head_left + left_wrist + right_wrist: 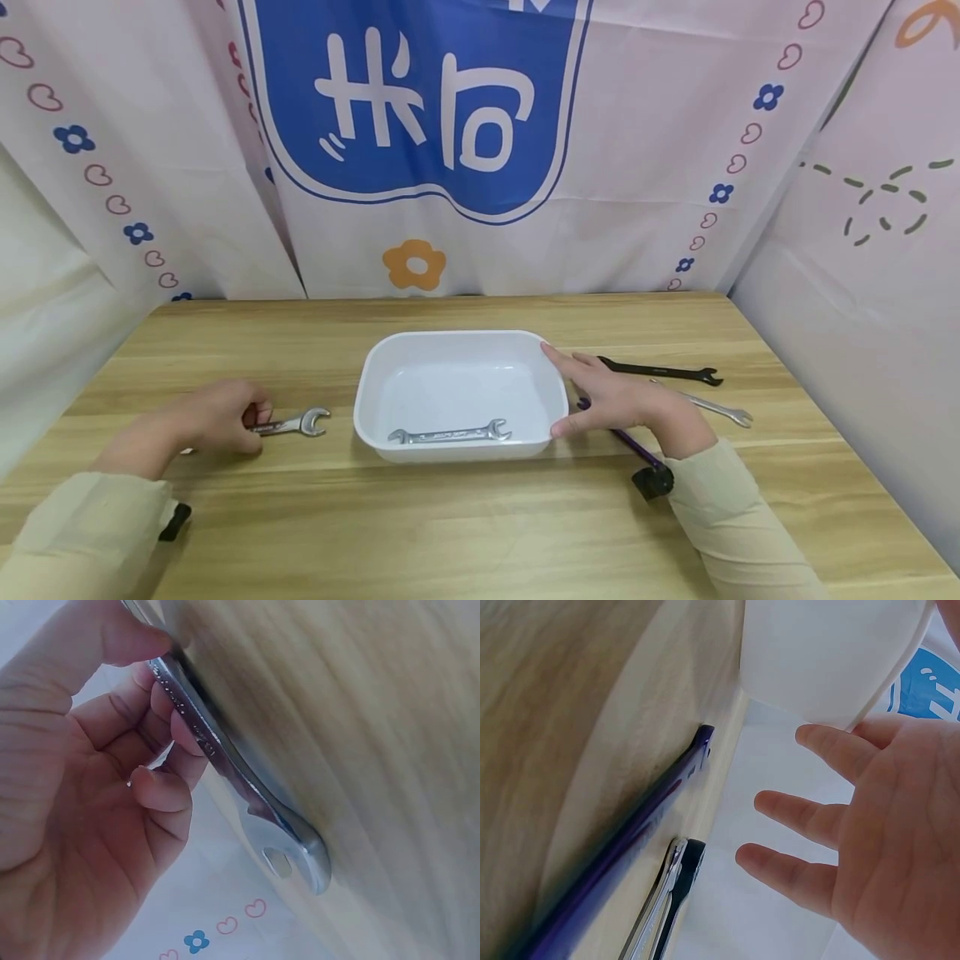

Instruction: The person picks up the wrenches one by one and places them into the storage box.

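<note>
My left hand (213, 417) pinches a silver open-ended wrench (300, 423) between thumb and fingers, left of the white tub. In the left wrist view that wrench (217, 750) slants close over the wooden table. My right hand (622, 402) touches the right side of the white tub (457, 452), forefinger at the far corner and thumb at the near one. Its other fingers spread out straight in the right wrist view. Inside the tub, a second silver wrench (450, 435) lies along the front wall. Below my right hand is a purple wrench (636, 448), partly hidden.
Right of the tub, a black wrench (660, 371) and another silver wrench (712, 407) lie on the wooden table (480, 533). A printed white cloth (637, 150) hangs behind the table's back edge, with more cloth at both sides.
</note>
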`<move>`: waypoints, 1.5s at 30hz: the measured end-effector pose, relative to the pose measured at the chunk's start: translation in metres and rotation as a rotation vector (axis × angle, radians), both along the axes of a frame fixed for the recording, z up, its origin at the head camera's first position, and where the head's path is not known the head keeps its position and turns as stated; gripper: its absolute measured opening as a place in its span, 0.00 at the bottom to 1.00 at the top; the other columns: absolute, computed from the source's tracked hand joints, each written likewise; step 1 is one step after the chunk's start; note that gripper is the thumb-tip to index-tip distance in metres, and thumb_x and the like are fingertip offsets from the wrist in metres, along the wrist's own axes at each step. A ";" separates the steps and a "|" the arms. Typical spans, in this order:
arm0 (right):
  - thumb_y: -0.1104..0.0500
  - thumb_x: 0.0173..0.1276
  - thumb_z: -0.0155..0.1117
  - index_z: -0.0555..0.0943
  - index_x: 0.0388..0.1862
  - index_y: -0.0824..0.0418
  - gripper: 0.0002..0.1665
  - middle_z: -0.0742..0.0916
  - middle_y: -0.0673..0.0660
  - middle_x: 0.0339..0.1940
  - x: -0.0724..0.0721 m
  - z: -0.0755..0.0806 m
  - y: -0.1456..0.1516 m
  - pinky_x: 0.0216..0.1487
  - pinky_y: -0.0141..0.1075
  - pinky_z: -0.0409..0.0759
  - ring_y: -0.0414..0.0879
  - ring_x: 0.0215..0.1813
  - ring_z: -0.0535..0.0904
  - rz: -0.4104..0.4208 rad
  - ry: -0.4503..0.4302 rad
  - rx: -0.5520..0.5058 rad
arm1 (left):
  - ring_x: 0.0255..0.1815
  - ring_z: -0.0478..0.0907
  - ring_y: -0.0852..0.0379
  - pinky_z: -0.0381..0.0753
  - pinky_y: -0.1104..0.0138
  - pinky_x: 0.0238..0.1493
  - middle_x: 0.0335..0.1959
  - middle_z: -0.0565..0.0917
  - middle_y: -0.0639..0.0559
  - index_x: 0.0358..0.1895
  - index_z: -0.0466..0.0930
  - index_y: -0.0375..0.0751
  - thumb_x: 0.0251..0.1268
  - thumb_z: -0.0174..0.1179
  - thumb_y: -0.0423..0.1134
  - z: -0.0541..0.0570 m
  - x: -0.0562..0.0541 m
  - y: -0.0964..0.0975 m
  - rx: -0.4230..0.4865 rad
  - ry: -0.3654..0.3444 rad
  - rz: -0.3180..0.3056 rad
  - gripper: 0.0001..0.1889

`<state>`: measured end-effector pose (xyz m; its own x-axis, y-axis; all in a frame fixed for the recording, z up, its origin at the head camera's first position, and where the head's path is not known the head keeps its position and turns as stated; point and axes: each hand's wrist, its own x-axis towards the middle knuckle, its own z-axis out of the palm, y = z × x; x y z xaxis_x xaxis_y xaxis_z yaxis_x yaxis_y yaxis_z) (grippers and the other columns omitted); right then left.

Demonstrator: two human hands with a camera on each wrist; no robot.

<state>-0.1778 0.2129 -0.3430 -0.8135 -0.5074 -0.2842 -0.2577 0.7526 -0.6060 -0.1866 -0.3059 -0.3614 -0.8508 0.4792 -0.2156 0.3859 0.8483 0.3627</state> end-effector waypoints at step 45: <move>0.37 0.57 0.74 0.37 0.83 0.43 0.69 0.49 0.61 0.83 -0.001 -0.003 0.001 0.75 0.67 0.51 0.60 0.82 0.42 0.013 0.014 -0.003 | 0.30 0.72 0.73 0.75 0.71 0.28 0.29 0.82 0.61 0.33 0.84 0.44 0.59 0.67 0.31 0.002 0.007 -0.018 0.164 0.017 -0.095 0.03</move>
